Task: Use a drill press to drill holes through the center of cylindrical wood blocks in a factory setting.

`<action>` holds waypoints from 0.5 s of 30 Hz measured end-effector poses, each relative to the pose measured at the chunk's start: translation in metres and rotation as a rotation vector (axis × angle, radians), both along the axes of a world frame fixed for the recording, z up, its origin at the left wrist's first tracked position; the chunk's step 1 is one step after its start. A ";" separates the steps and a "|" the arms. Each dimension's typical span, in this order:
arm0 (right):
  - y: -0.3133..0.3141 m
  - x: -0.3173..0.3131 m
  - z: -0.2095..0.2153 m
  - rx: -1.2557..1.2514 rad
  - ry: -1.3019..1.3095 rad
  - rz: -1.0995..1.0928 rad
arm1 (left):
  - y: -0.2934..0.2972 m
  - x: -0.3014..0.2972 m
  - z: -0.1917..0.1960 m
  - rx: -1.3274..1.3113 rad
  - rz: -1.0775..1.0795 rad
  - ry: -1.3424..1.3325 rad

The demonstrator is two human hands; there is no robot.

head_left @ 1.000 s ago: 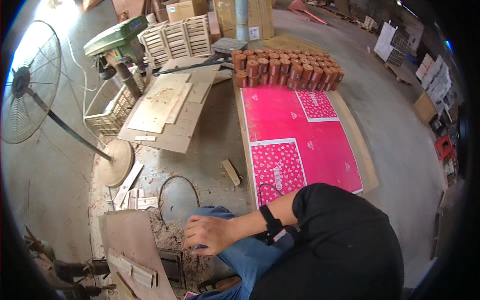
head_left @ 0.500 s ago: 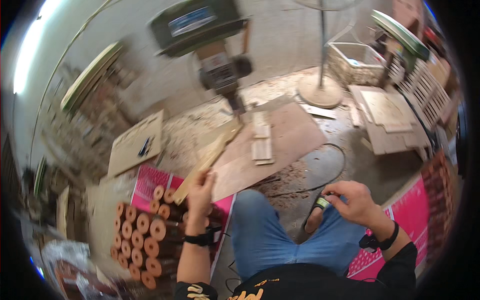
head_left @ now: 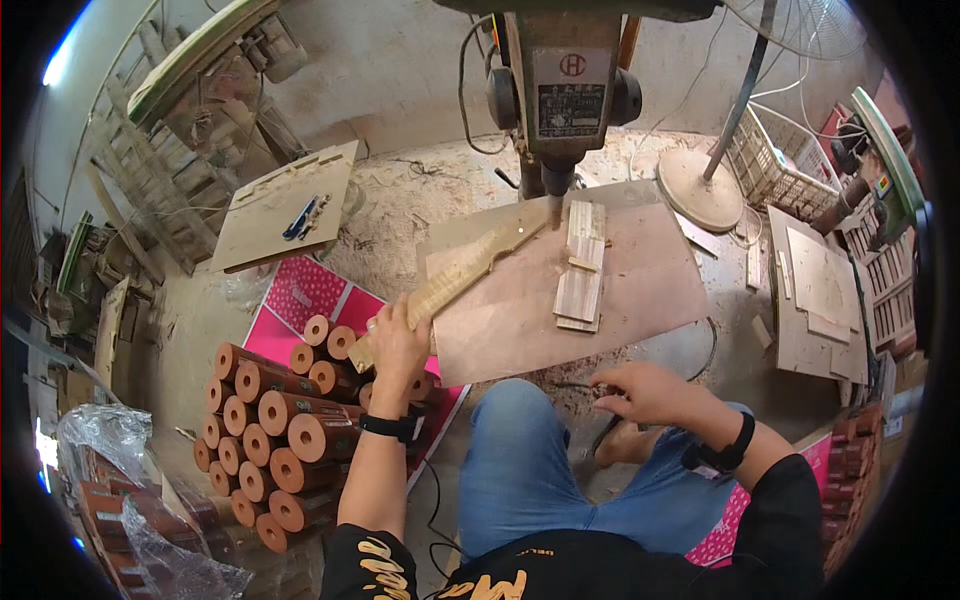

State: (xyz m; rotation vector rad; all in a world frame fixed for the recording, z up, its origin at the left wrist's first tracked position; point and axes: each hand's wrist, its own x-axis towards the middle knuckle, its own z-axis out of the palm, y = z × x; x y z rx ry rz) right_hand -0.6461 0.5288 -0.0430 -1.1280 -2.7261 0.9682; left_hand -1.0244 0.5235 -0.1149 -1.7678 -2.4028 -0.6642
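My left hand (head_left: 398, 345) is closed around the wide end of a long, shaped wooden piece (head_left: 462, 277). The piece slants across the brown board (head_left: 490, 345) on a drill press (head_left: 570, 95). Its narrow end, with a small pale hole, reaches close to the drill chuck (head_left: 557, 178). Right of that end, pale wooden strips (head_left: 578, 295) are stacked on the board, apart from the piece. My right hand (head_left: 640, 392) hovers near my right knee with nothing in it, thumb and forefinger apart.
Reddish-brown cylinders with centre holes (head_left: 315, 435) are stacked beside my left forearm, on pink sheeting (head_left: 290, 290). A side panel (head_left: 290, 205) carries a blue-handled tool (head_left: 299, 220). Wooden boards (head_left: 815, 275) and a fan base (head_left: 700, 190) stand right. A cable (head_left: 712, 345) loops below the board.
The whole view has shifted, so the drill press now sits farther right and higher. My right hand has moved left, its fingers more stretched. The left hand keeps hold of the wooden piece.
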 end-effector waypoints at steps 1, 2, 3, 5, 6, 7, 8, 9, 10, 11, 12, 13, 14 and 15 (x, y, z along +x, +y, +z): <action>0.002 0.003 -0.002 -0.098 -0.027 -0.052 | 0.000 0.005 -0.004 -0.012 0.001 0.000; 0.002 0.005 -0.005 -0.109 -0.029 -0.049 | 0.000 0.017 -0.010 -0.092 -0.174 -0.051; 0.002 0.005 -0.006 -0.109 -0.005 -0.058 | -0.003 0.030 -0.012 -0.166 -0.339 -0.102; -0.002 0.010 -0.011 -0.123 0.022 -0.022 | -0.010 0.056 -0.026 -0.185 -0.446 -0.020; -0.008 0.011 -0.008 -0.136 0.026 -0.069 | -0.016 0.061 -0.026 -0.156 -0.432 -0.093; -0.017 0.017 -0.010 -0.158 0.020 -0.129 | -0.019 0.066 -0.029 -0.128 -0.430 -0.174; -0.027 0.027 -0.011 -0.187 -0.011 -0.187 | -0.020 0.070 -0.025 -0.019 -0.420 -0.243; -0.030 0.033 -0.011 -0.211 -0.036 -0.242 | -0.032 0.057 -0.027 0.021 -0.297 -0.118; -0.030 0.035 -0.007 -0.219 -0.038 -0.224 | -0.042 0.046 -0.034 0.059 -0.190 -0.007; -0.030 0.037 -0.004 -0.227 -0.045 -0.213 | -0.057 0.022 -0.040 0.013 -0.054 0.003; -0.035 0.040 -0.002 -0.237 -0.060 -0.228 | -0.072 0.000 -0.044 -0.037 0.057 0.003; -0.035 0.045 -0.008 -0.204 -0.068 -0.215 | -0.087 0.001 -0.031 0.080 0.077 -0.050; -0.032 0.047 -0.009 -0.230 -0.089 -0.222 | -0.104 0.011 -0.019 0.189 0.114 -0.102; -0.025 0.046 -0.005 -0.222 -0.097 -0.142 | -0.121 0.023 -0.018 0.166 0.014 -0.230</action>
